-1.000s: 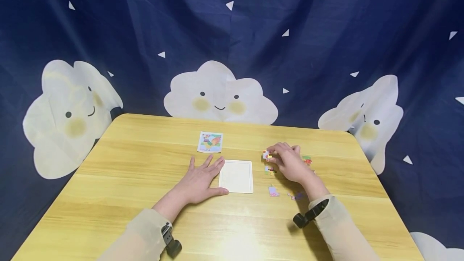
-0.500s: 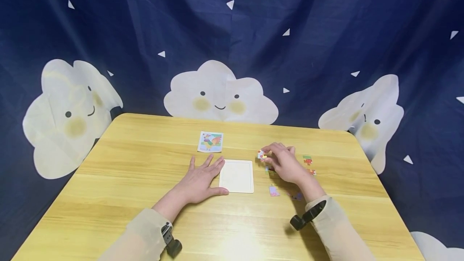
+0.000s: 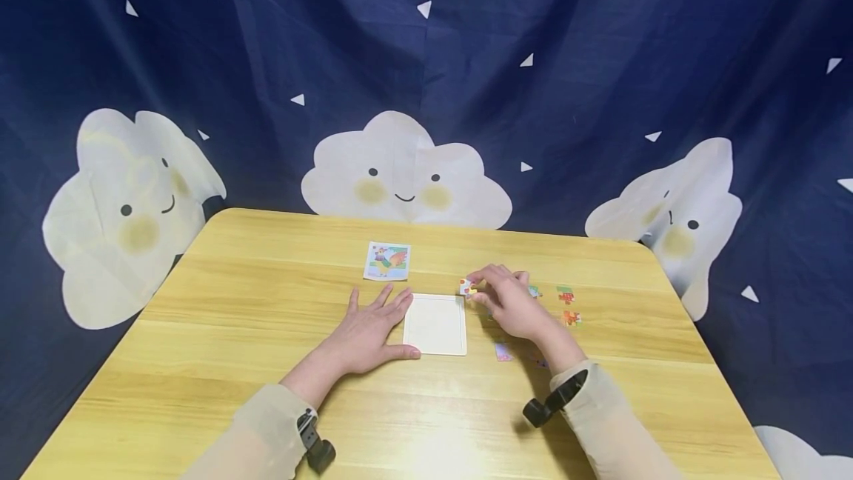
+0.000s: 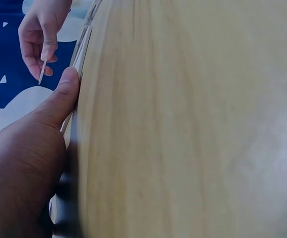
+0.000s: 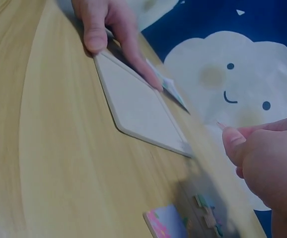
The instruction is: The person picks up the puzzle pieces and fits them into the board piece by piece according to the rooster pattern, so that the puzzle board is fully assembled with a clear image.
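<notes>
a small colourful cardboard puzzle piece (image 3: 467,287) is pinched above the table, centre of the head view, just off the upper right corner of a flat white square puzzle tray (image 3: 435,324).

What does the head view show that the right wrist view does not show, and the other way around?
Only the head view shows the whole wooden table, the picture card lying face up, and the right hand pinching a puzzle piece beside the white tray's far right corner. Only the right wrist view shows, close up, a pink piece lying flat on the table. Both show the white tray with the left hand flat against its left edge.
</notes>
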`<state>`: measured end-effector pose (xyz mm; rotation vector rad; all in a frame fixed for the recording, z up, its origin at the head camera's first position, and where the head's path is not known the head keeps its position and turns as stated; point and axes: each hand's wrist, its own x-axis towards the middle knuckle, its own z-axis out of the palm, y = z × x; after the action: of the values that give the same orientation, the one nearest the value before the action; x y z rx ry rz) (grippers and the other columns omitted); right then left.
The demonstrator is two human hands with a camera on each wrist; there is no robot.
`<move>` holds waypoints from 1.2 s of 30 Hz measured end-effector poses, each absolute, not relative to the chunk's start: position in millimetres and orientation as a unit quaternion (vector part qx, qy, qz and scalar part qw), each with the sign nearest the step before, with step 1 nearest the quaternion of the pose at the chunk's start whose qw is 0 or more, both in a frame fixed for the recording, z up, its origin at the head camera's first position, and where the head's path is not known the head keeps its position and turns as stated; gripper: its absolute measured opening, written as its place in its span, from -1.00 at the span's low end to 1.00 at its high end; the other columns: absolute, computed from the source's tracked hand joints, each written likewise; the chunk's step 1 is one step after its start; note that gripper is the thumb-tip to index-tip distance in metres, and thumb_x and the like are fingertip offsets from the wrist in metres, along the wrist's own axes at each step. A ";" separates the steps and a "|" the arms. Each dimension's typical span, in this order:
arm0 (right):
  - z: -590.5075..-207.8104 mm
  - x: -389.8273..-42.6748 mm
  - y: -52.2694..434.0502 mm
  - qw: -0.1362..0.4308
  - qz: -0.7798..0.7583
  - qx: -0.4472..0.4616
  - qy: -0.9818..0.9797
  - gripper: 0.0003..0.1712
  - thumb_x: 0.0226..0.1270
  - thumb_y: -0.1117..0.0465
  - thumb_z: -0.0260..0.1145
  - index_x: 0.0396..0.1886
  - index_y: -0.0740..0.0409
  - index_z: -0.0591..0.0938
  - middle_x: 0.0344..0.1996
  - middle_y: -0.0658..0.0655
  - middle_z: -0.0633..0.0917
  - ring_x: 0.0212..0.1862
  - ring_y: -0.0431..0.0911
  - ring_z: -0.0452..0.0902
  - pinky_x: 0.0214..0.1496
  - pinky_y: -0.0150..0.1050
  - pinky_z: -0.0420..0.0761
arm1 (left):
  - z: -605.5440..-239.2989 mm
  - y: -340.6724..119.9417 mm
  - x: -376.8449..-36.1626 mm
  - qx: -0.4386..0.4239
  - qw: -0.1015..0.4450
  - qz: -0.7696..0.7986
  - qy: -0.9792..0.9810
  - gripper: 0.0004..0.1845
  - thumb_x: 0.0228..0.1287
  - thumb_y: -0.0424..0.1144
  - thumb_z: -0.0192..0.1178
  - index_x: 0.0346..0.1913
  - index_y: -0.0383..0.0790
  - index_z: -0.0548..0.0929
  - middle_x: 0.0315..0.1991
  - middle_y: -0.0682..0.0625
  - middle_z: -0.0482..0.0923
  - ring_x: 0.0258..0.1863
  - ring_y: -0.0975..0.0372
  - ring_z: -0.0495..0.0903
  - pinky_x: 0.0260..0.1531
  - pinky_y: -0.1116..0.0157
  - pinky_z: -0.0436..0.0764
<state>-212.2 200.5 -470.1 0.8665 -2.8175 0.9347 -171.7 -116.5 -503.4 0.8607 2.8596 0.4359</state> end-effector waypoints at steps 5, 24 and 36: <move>-472.6 -211.5 193.3 0.025 0.306 0.283 -0.909 -0.65 0.50 0.21 0.42 0.23 0.09 0.68 0.00 -0.05 0.69 -0.09 -0.11 0.44 0.05 0.03 0.04 | -502.6 -117.1 -172.0 0.283 0.066 0.149 0.945 0.18 0.28 0.62 0.02 0.72 -0.12 0.11 0.71 0.11 -0.04 0.69 0.03 -0.16 0.43 -0.48 -0.35; -481.9 -209.2 165.2 0.021 0.294 0.307 -0.905 -0.69 0.53 0.21 0.38 0.19 0.08 0.69 0.02 -0.04 0.65 -0.06 -0.13 0.48 0.05 0.04 0.12 | -500.4 -117.2 -172.6 0.277 0.080 0.145 0.947 0.19 0.27 0.64 0.00 0.72 -0.10 0.08 0.71 0.13 -0.08 0.69 0.04 -0.18 0.45 -0.44 -0.37; -486.3 -208.8 150.5 0.019 0.292 0.320 -0.901 -0.69 0.49 0.22 0.40 0.17 0.10 0.69 0.01 -0.03 0.65 -0.01 -0.09 0.51 0.06 0.03 0.15 | -498.6 -116.3 -171.2 0.276 0.076 0.138 0.948 0.17 0.29 0.64 0.00 0.72 -0.10 0.10 0.70 0.12 -0.06 0.69 0.04 -0.16 0.45 -0.44 -0.34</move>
<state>-208.8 150.5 -486.3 0.9920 -2.7978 0.9080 -171.2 -116.3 -498.6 0.8279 2.8425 0.4144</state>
